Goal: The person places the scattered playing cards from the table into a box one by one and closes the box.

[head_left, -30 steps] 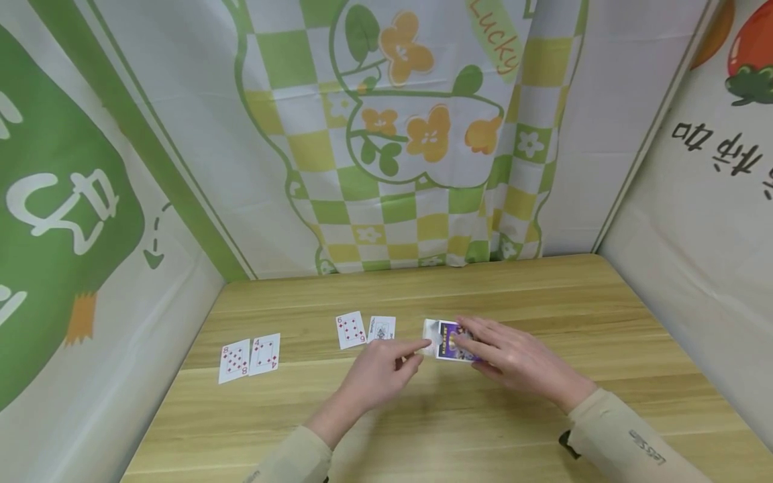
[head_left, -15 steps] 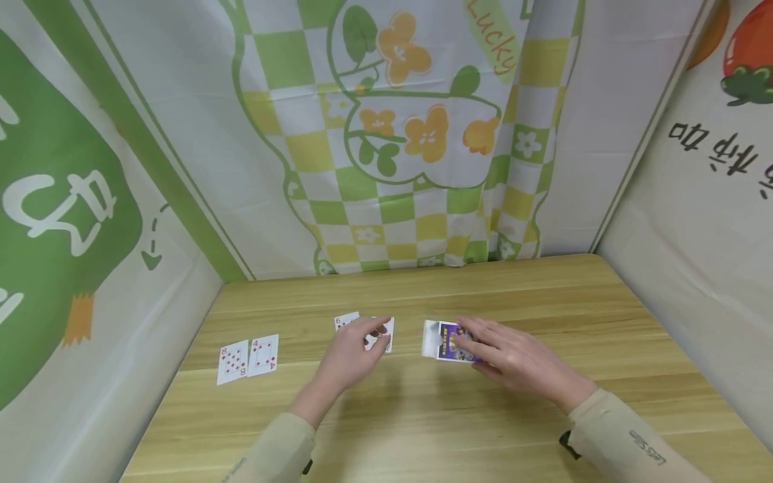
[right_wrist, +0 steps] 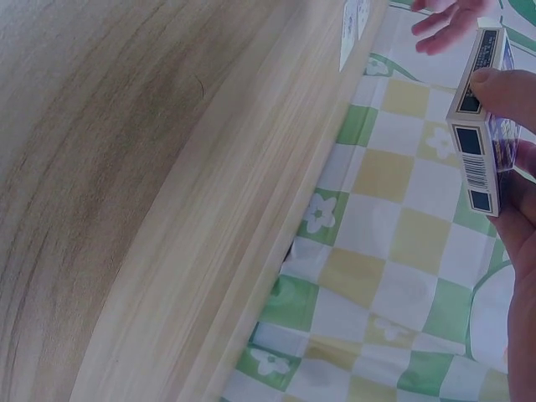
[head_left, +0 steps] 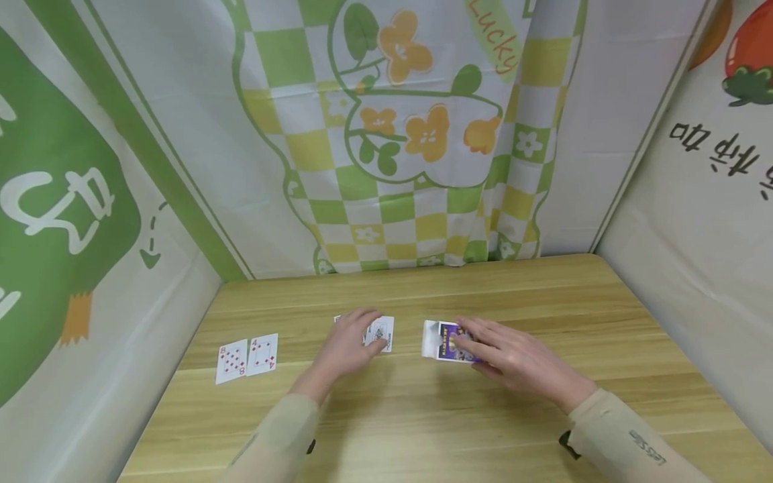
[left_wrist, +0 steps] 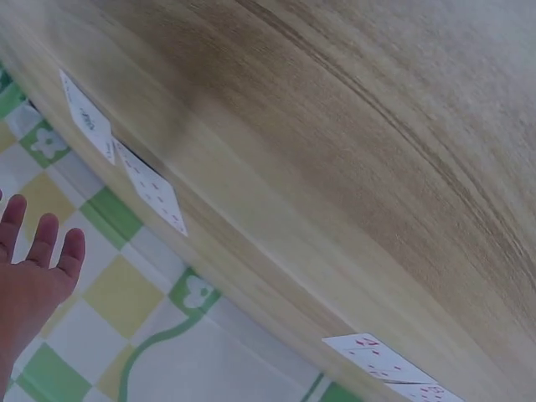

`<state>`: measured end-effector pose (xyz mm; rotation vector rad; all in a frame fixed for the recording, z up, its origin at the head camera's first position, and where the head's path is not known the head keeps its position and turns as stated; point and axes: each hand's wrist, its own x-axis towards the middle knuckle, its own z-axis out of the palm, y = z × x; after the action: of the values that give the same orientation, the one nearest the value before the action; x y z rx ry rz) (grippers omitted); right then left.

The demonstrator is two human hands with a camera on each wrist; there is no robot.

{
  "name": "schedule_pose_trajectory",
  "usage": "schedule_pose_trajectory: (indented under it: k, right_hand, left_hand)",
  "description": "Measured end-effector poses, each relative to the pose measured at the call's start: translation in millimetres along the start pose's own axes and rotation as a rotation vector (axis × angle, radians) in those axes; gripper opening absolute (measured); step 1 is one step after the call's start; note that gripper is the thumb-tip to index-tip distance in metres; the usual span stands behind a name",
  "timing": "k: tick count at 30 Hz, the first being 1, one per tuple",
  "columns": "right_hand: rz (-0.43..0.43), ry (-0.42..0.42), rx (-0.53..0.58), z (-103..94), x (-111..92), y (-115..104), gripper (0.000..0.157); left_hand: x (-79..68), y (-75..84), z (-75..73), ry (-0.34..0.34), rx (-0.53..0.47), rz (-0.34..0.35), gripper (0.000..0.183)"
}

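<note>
My right hand (head_left: 513, 355) grips a purple-and-white playing card box (head_left: 454, 341). In the right wrist view the thumb presses the side of this box (right_wrist: 480, 126), above its barcode end. The box's white flap stands out at its left end. My left hand (head_left: 344, 342), fingers loosely bent and apart, is over two cards to the left of the box. One is a joker card (head_left: 382, 333); the six of diamonds is mostly hidden by the hand. In the left wrist view the joker card (left_wrist: 86, 117) and the six of diamonds (left_wrist: 151, 188) lie on the table beyond bare fingers (left_wrist: 42, 243).
The eight of diamonds (head_left: 232, 361) and the four of diamonds (head_left: 262, 354) lie side by side at the left of the wooden table (head_left: 459, 422). Behind the table's far edge hangs a green-and-yellow checked cloth (head_left: 398, 208). Printed cloth walls close off both sides.
My left hand has moved left, from the box's flap to over the joker and six of diamonds. My right hand and the card box have stayed in place.
</note>
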<state>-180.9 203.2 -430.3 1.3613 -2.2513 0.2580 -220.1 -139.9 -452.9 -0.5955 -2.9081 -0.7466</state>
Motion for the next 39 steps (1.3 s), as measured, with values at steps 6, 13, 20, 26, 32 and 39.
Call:
schedule_pose_trajectory:
  k: [6, 13, 20, 26, 32, 39]
  right_hand:
    - [-0.001, 0.000, 0.001, -0.3, 1, 0, 0.065]
    - [-0.008, 0.014, 0.002, 1.0, -1, 1, 0.069]
    - [-0.025, 0.032, 0.005, 2.4, 0, 2, 0.069]
    - [-0.002, 0.005, 0.011, 0.2, 1, 0, 0.064]
    - [0.003, 0.005, 0.010, -0.1, 1, -1, 0.063]
    - [-0.013, 0.022, 0.007, 1.4, 0, 1, 0.060]
  left_hand:
    - [8.4, -8.0, 8.2, -0.087, 0.053, 0.000, 0.062]
    - [12.9, -19.5, 22.1, -0.160, 0.141, 0.053, 0.069]
    - [10.7, -29.7, 33.3, -0.248, 0.221, 0.106, 0.075]
    - [5.6, -31.9, 35.4, -0.321, 0.288, 0.103, 0.071]
    - [2.6, -30.2, 33.1, -0.270, 0.297, 0.167, 0.058]
    - [-2.0, -30.2, 32.4, -0.207, 0.310, 0.196, 0.049]
